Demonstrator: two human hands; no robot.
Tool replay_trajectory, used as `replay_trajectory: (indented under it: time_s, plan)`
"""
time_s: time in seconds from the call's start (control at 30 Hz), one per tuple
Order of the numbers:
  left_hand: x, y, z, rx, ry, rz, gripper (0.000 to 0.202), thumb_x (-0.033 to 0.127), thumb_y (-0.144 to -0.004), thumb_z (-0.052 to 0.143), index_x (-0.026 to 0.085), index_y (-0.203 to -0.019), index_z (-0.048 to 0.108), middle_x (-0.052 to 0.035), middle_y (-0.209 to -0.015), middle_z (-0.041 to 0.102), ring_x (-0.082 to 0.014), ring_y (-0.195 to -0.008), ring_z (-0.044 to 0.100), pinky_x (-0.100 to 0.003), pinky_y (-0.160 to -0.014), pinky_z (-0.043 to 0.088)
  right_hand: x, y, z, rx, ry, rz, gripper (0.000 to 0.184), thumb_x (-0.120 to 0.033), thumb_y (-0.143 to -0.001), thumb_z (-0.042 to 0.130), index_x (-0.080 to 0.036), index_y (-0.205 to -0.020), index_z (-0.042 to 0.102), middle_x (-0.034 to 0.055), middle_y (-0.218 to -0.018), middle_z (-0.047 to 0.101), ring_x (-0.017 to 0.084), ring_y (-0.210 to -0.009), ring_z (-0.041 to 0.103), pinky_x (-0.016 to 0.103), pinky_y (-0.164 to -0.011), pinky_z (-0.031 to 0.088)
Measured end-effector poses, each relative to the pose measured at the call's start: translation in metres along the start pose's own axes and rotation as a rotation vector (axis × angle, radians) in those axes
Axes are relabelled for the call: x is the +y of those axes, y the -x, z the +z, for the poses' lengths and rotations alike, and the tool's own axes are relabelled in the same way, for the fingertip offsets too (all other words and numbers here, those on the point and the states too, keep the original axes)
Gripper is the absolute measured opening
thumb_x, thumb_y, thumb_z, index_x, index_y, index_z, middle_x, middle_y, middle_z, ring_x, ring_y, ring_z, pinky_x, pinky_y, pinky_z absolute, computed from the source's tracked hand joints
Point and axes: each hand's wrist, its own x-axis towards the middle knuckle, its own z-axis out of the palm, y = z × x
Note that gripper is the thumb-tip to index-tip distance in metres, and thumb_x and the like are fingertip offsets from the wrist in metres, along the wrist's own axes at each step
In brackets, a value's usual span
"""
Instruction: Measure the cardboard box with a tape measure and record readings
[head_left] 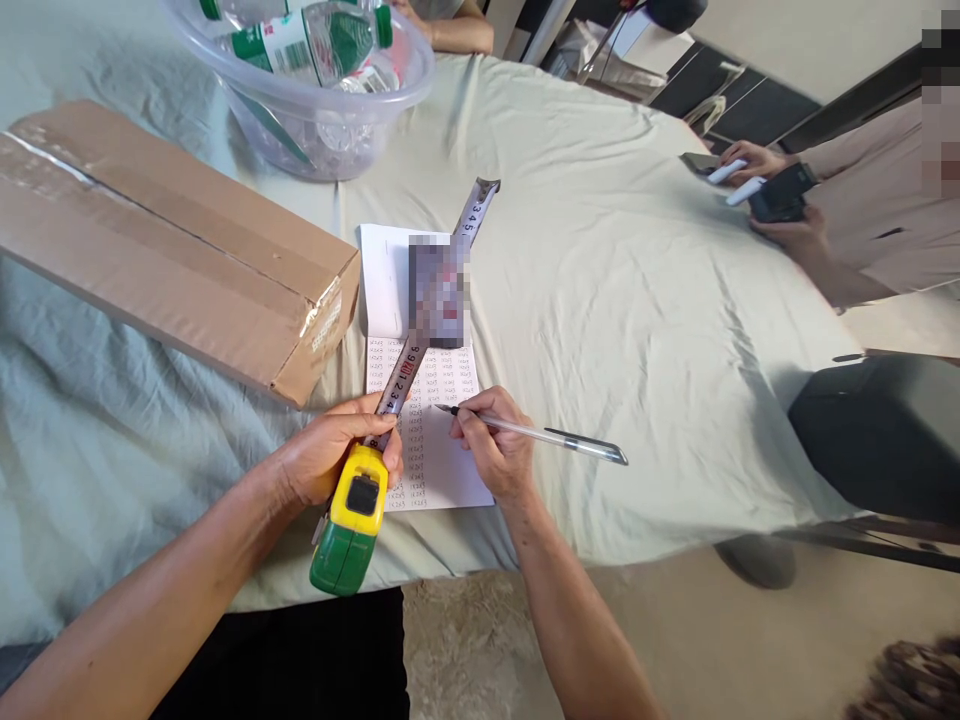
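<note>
My left hand is closed on a yellow and green tape measure, thumb and fingers pinching the drawn-out metal blade just above the case. The blade slants up and to the right across an open notebook, its hooked end past the top edge. Rows of small handwritten figures fill much of the lower page. Between the fingers of my right hand is a clear gel pen, its black tip at the page and its cap on the rear end. A blurred patch hides part of the upper page.
A long cardboard box lies left of the notebook. Behind it stands a clear plastic basin of bottles. Across the cloth-covered table, a person holds dark devices at the right; another person's arm rests behind the basin.
</note>
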Motion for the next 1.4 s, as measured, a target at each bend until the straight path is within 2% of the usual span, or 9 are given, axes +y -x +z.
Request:
replay_trajectory:
  time_s: [0.47,0.73,1.17,1.4]
  plan:
    - [0.0007,-0.0004,0.0002,-0.008,-0.017,-0.013,0.007,0.016,-0.086,0.049,0.019,-0.093,0.049,-0.0012,-0.056,0.059,-0.0178,-0.051,0.057,-0.027,-0.052,0.04,-0.0063,-0.0012,-0.0001,-0.023,0.029,0.011,0.011,-0.017,-0.081,0.051,-0.022,-0.072,0.052,-0.003,-0.056,0.06,0.011,-0.045,0.049,0.026,-0.048,0.04]
    - [0.0002,0.0005,-0.0001,-0.004,-0.017,-0.003,0.008,0.017,-0.086,0.05,0.019,-0.094,0.049,-0.0008,-0.056,0.06,-0.0176,-0.052,0.058,-0.027,-0.053,0.042,-0.0029,-0.0011,0.0005,0.03,0.006,0.007,0.011,-0.015,-0.081,0.05,-0.022,-0.072,0.052,-0.0038,-0.056,0.059,0.011,-0.044,0.048,0.025,-0.047,0.039]
    - [-0.0011,-0.0004,-0.0022,-0.025,-0.024,0.004,0.011,0.017,-0.086,0.051,0.018,-0.096,0.05,-0.0011,-0.056,0.06,-0.0168,-0.052,0.058,-0.026,-0.053,0.042,-0.004,-0.0011,0.0003,0.014,0.029,0.003,0.012,-0.014,-0.08,0.05,-0.021,-0.07,0.052,-0.0045,-0.055,0.058,0.01,-0.045,0.048,0.024,-0.048,0.039]
    - [-0.0013,-0.0004,-0.002,-0.024,-0.024,0.002,0.012,0.018,-0.085,0.052,0.019,-0.097,0.05,-0.0008,-0.056,0.06,-0.0175,-0.052,0.058,-0.027,-0.053,0.041,-0.0027,-0.0017,-0.001,0.082,-0.022,0.004,0.013,-0.014,-0.079,0.05,-0.021,-0.069,0.053,-0.0049,-0.053,0.057,0.01,-0.044,0.048,0.024,-0.047,0.039]
